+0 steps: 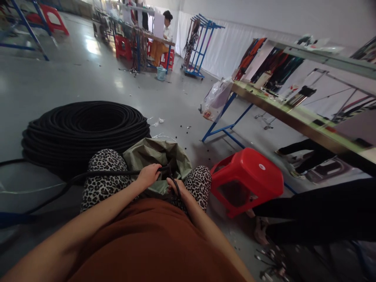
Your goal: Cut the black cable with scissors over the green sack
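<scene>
Left hand [150, 174] closed over black hose [111, 172], keeping it taut across leopard-print knees; line ran back to big floor coil [85, 133]. Right hand [176, 187] curled on hose end at mouth of olive bag [158, 156], wedged between legs, probably for steadiness. Red stool [246, 180] beside right knee

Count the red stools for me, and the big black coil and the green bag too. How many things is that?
Red stools: 4, one beside the person, two by the far bench, one far left
Black cable coil: 1
Green bag: 1
Total: 6

The left hand and right hand hold a black cable over the bag.
</scene>
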The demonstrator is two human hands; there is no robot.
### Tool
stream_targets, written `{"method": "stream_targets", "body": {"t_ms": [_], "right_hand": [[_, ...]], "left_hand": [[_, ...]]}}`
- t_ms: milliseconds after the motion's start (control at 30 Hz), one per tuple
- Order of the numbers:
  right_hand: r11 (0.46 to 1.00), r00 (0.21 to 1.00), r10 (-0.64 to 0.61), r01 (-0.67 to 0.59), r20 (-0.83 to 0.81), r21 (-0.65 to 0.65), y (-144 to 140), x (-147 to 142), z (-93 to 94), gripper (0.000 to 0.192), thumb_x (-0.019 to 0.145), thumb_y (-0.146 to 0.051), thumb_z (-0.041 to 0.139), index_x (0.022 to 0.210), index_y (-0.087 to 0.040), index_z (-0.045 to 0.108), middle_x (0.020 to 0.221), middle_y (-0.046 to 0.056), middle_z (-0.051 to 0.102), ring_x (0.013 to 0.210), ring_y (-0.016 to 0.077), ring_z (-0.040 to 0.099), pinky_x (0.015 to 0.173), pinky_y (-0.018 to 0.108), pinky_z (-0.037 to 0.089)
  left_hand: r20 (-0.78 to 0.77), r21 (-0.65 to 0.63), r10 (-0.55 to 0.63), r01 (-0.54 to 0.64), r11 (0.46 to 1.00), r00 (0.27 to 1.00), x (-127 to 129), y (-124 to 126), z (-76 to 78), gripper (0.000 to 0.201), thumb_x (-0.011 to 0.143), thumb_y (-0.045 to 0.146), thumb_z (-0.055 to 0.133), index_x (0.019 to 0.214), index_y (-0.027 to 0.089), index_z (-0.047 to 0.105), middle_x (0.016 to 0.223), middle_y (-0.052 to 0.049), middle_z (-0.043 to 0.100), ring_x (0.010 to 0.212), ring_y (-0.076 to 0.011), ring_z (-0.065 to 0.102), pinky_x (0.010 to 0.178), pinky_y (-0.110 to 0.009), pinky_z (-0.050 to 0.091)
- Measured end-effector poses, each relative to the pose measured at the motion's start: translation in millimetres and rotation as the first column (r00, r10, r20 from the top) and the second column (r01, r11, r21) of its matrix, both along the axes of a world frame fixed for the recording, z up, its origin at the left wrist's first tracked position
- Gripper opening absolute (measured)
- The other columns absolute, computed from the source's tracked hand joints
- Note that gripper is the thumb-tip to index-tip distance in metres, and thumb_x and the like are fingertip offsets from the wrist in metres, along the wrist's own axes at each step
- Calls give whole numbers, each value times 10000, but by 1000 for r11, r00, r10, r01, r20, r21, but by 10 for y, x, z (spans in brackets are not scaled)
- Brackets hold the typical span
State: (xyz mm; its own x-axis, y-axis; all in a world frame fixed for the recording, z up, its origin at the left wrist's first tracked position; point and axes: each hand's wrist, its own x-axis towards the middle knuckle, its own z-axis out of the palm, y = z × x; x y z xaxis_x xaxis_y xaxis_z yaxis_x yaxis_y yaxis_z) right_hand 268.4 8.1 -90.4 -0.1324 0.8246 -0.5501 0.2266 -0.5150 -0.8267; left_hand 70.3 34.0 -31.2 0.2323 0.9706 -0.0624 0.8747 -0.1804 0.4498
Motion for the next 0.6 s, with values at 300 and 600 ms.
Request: {"method": "stream_targets", "body": {"t_ms": [300,600], "right_hand": [[999,999,46,-47,14,15,14,5,-16,450,945,-567,750,755,-188,598,673,4,611,609,140,619,609,245,476],[998,998,59,-59,16,21,9,4,1,441,942,-527,767,721,-185,599,672,16,613,606,145,613,615,255,483]], "left_hand": [[-42,-38,-26,24,999,999,-1,-26,33,327,996,176,580,1290,213,719,1304,-107,777,1220,-242,722,1075,-352,542],[-22,-37,-3,2,999,1000,14,-37,58,324,997,175,579,1289,202,719,1315,-117,776,1215,-248,722,1073,-363,538]]}}
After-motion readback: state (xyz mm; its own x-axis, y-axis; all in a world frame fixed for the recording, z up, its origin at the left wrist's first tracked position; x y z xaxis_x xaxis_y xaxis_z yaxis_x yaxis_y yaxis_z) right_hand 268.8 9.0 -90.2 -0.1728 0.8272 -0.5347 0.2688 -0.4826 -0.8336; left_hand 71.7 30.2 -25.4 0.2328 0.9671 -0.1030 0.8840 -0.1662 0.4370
